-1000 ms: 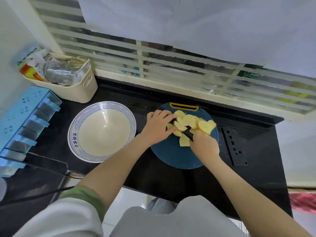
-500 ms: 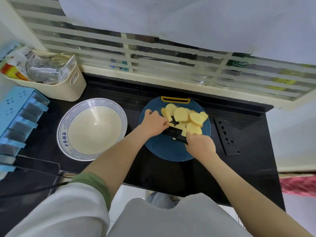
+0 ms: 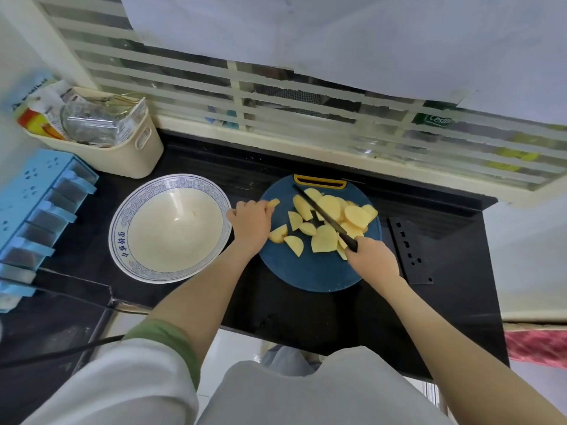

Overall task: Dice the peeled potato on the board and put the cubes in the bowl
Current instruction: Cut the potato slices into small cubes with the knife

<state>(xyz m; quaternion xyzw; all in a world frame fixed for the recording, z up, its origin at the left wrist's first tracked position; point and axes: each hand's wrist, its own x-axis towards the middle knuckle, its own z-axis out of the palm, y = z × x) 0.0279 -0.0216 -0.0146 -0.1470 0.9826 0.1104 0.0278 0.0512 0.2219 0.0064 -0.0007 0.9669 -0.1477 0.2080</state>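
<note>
**Potato sliced on board, knife up, bowl holds no cubes**

Centre of frame: round dark-blue cutting board (image 3: pixel 306 271) with yellow handle slot at its top edge, sitting on the black counter (image 3: pixel 276 311). Potato pieces (image 3: pixel 325 239), flat slices and half-slices, spread over the upper half of the board, not diced yet. Right hand (image 3: pixel 374 260) closed around the handle of a black knife (image 3: pixel 325 217); blade runs diagonally toward the upper left, over the slices; cannot tell if it touches them. Left hand (image 3: pixel 251 223) at the board's left edge, fingers curled on a small potato piece (image 3: pixel 273 203). Bowl (image 3: pixel 170 231), white with blue patterned rim, just left of the board, near the left hand; only a tiny speck inside. Upper left: cream basket (image 3: pixel 135 154) with packets and a glass jar. Far left: light-blue rack (image 3: pixel 36 210). Right of board: flat black perforated plate (image 3: pixel 409 250) on the counter.
</note>
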